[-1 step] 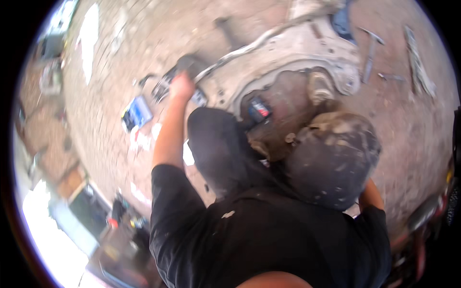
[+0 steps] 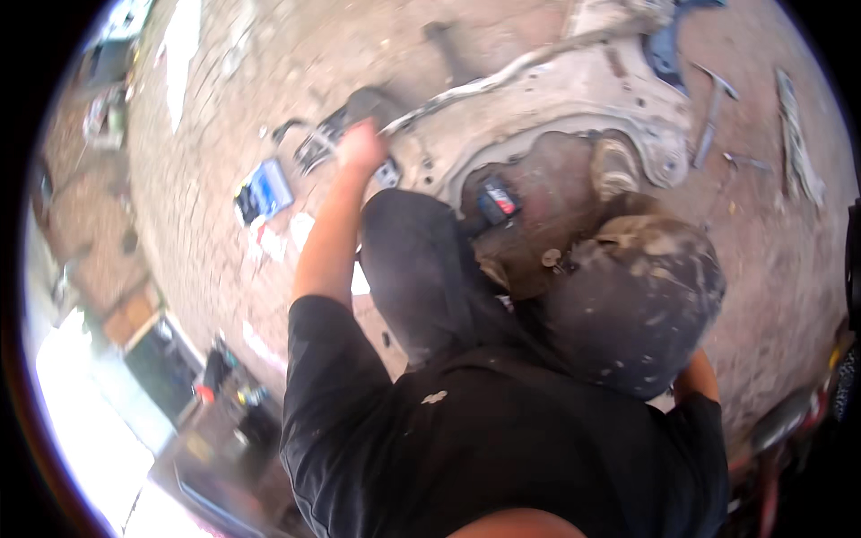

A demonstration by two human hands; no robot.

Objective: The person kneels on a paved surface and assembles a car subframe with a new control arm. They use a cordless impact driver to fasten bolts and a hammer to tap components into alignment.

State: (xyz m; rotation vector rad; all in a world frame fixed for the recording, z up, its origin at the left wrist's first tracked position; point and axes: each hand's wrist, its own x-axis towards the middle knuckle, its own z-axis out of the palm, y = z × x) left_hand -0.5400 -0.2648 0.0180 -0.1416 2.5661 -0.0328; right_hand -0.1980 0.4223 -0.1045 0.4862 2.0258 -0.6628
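My left hand (image 2: 360, 148) is stretched forward beside my knee, blurred, its fingers seemingly curled closed. What it grips cannot be made out. Right by it are a dark rounded object (image 2: 372, 100) and a dark, partly metallic piece (image 2: 318, 148). The near left end of a large pale metal panel (image 2: 529, 90) with a curved cut-out lies just to the hand's right. Within that cut-out sits a small black and red block (image 2: 499, 199). Only my right forearm (image 2: 697, 377) shows; my right knee hides the hand.
A blue box (image 2: 265, 190) lies on the brick paving, with white scraps (image 2: 269, 240) beside it. Right of the panel are a hammer (image 2: 713, 115), a small metal tool (image 2: 746, 162) and a pale long strip (image 2: 796, 139). My shoe (image 2: 615, 168) rests inside the panel's curve.
The view has turned slightly, shifting the scene in the picture. My left hand stays at the same place beside the panel's end; nothing else visibly moves.
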